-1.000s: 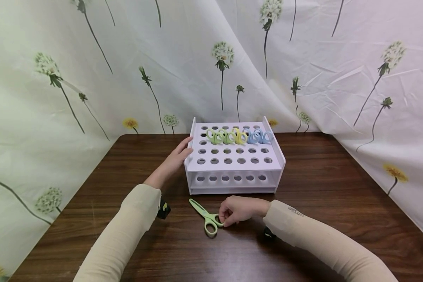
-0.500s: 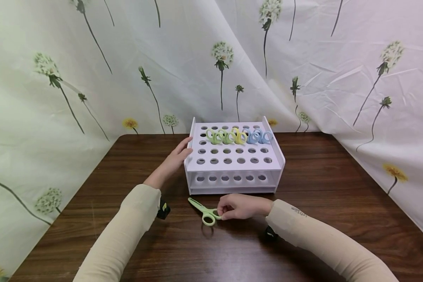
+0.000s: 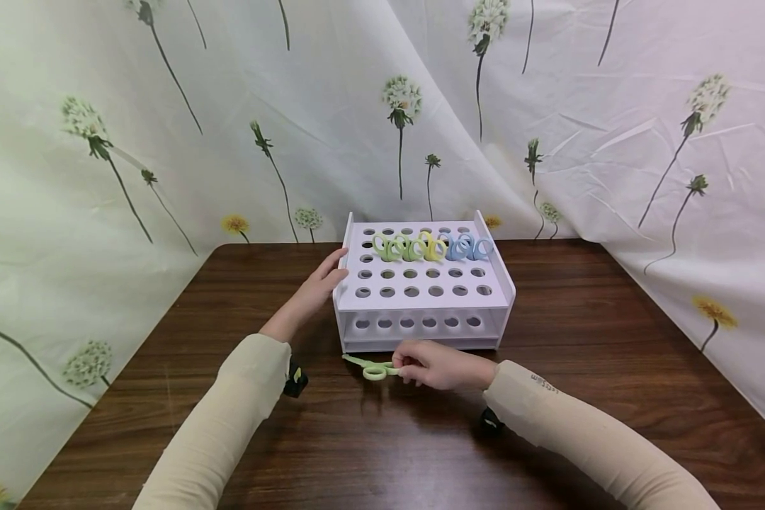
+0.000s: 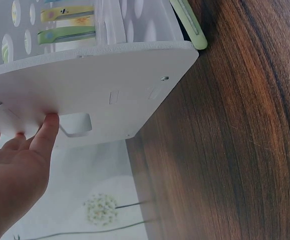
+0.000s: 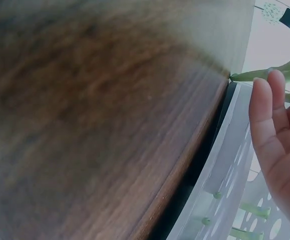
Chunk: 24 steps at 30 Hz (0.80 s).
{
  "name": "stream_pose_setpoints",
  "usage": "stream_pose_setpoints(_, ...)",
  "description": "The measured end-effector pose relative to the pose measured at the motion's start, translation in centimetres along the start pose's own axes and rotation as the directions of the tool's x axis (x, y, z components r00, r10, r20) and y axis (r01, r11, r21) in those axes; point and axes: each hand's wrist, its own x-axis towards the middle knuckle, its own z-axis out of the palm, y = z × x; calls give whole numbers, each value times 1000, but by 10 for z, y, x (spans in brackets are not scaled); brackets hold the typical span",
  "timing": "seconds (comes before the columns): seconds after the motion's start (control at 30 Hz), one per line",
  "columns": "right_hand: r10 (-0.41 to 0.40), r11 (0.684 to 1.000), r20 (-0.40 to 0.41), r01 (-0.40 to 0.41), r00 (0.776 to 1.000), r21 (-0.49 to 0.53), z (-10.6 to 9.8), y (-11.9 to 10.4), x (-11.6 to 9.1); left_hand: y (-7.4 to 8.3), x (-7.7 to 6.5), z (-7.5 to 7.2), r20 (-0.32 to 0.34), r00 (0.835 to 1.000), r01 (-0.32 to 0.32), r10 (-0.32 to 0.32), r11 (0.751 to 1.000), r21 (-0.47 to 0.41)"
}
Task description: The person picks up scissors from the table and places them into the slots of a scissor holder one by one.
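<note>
My right hand (image 3: 443, 365) pinches one handle loop of a pair of light green scissors (image 3: 360, 363). The handles are lifted off the table, and the blade points left, its tip low by the front left corner of the white rack (image 3: 398, 303). In the left wrist view the blade end (image 4: 191, 22) shows beside that corner. My left hand (image 3: 309, 297) rests on the rack's left side panel (image 4: 84, 75), fingers extended against its outer face. Green scissors (image 3: 389, 255), yellow scissors (image 3: 431, 251) and blue scissors (image 3: 473, 251) stand in one row of holes, handles up.
The rack has several rows of round holes on top and a lower perforated shelf (image 3: 421, 333). It stands on a dark wooden table (image 3: 382, 453). Behind hangs a white cloth (image 3: 331, 127) printed with dandelions.
My right hand has moved up and toward the rack with the green scissors. Their handles have risen from the table and the scissors now tilt edge-on. My left hand has stayed in place.
</note>
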Motion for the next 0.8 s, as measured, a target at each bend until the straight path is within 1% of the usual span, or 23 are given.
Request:
stream_pose_setpoints(0.1, 2, 999, -20, -1, 1000, 48, -2, -1, -1, 1, 0, 1, -4, 1000, 4, -4, 1000, 1)
stream_pose_setpoints(0.37, -28, 992, -54, 34, 998, 122, -13, -7, -2, 0, -1, 0, -12, 1000, 14, -14, 1000, 11)
stream_pose_setpoints(0.47, -44, 990, -67, 52, 997, 128, -18, -11, -3, 0, -1, 0, -14, 1000, 10, -10, 1000, 3)
stream_pose_setpoints(0.67, -107, 985, -101, 119, 989, 123, -24, -15, -3, 2, -2, 1, 3, 1000, -22, 22, 999, -25)
stream_pose_setpoints(0.8, -125, 981, -123, 142, 984, 134, -27, -17, -3, 1, 0, 1, 3, 1000, -24, 24, 1000, -15)
